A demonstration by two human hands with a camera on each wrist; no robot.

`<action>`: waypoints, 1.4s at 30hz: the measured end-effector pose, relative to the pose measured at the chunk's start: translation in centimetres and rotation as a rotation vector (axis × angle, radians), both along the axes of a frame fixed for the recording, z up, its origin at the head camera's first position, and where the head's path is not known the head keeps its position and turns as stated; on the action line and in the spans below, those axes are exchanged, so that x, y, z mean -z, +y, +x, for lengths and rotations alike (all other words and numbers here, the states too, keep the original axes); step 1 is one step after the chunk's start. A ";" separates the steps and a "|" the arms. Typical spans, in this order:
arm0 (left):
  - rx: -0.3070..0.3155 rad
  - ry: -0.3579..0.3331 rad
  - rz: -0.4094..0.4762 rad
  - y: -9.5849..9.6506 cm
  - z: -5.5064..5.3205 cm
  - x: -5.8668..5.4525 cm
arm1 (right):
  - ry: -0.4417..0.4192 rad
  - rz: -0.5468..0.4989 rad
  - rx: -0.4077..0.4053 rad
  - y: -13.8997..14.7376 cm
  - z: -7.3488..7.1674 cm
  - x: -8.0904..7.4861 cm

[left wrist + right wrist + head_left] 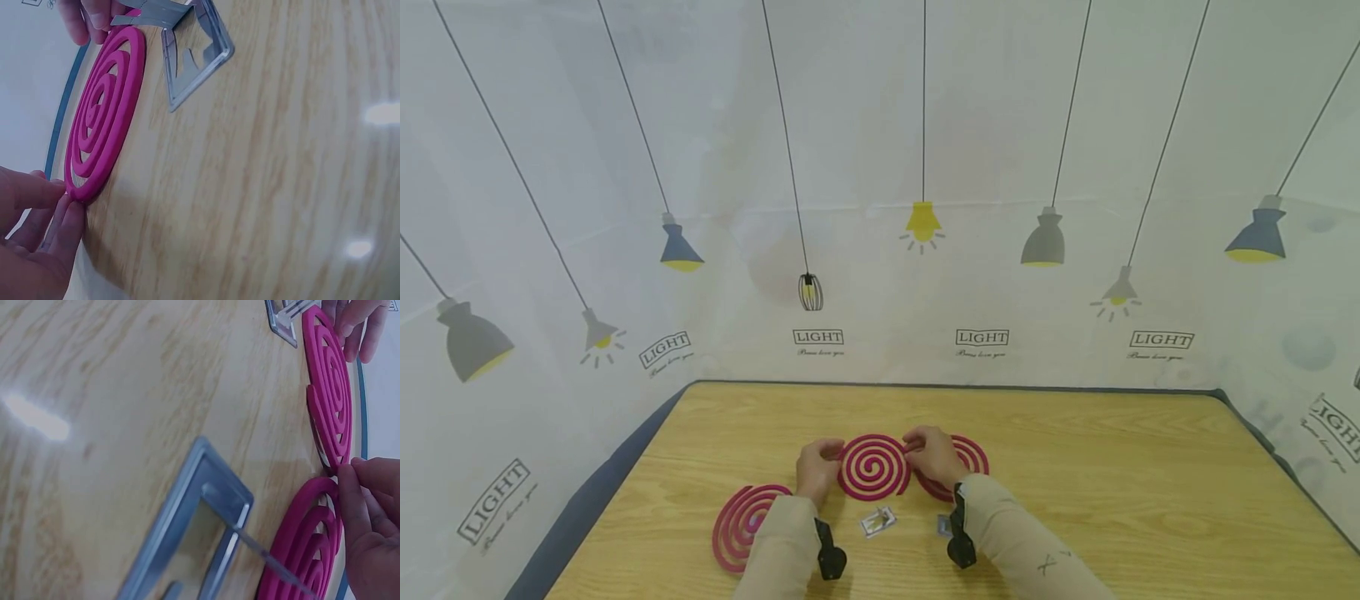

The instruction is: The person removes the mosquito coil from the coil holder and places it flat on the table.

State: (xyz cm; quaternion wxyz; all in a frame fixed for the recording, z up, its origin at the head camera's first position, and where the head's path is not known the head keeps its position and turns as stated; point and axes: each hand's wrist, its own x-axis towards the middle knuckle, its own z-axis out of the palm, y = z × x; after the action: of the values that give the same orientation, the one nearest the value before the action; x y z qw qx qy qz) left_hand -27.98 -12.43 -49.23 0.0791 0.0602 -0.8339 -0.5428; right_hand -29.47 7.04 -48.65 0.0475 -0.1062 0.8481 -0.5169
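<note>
A pink mosquito coil [874, 468] lies in the middle, between my two hands. My left hand [817, 468] pinches its left rim between thumb and fingers, as the left wrist view shows. On the opposite rim, the thumb and fingertips of my right hand [934, 454] pinch the same coil [331, 394]. Partly under the right hand lies another pink coil [973, 454]. A third coil [733, 529] sits at the left, partly covered by the left sleeve. Just in front of the middle coil is a small metal coil stand [878, 521] with a raised tongue.
A second metal stand [219, 506] lies near the right wrist, mostly hidden in the head view. The wooden table [1097, 450] ends at a dark blue edge against a white curtain [865, 167] printed with lamps. Black wrist cameras [830, 554] sit on both sleeves.
</note>
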 end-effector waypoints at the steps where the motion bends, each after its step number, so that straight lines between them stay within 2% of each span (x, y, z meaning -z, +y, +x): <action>1: 0.002 -0.003 0.004 0.0 0.0 0.0 | -0.002 0.007 0.001 0.0 0.0 0.0; 5: -0.005 -0.023 -0.004 0.0 0.1 0.0 | -0.015 0.020 0.015 -0.1 0.0 0.0; 11: -0.010 -0.036 -0.033 -0.1 0.2 -0.2 | 0.026 0.002 0.005 0.1 0.2 0.1; 21: 0.034 -0.080 -0.030 -1.1 -0.1 -1.1 | 0.041 -0.004 -0.012 0.6 0.3 -0.6; 28: 0.098 -0.024 -0.062 -2.0 0.2 -2.1 | 0.066 -0.004 -0.069 0.8 0.6 -1.3; 36: 0.196 0.012 -0.082 -3.5 1.5 -3.5 | 0.059 0.020 -0.147 0.8 1.4 -2.4; 42: 0.200 0.015 -0.100 -4.9 2.3 -4.1 | 0.055 0.041 -0.178 0.2 2.0 -3.0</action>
State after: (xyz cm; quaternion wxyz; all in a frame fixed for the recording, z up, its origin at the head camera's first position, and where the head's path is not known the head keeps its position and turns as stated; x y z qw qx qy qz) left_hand -25.72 -17.35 -45.17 0.0337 -0.0316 -0.8612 -0.5061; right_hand -27.50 7.24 -45.66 0.0722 -0.1940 0.8467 -0.4901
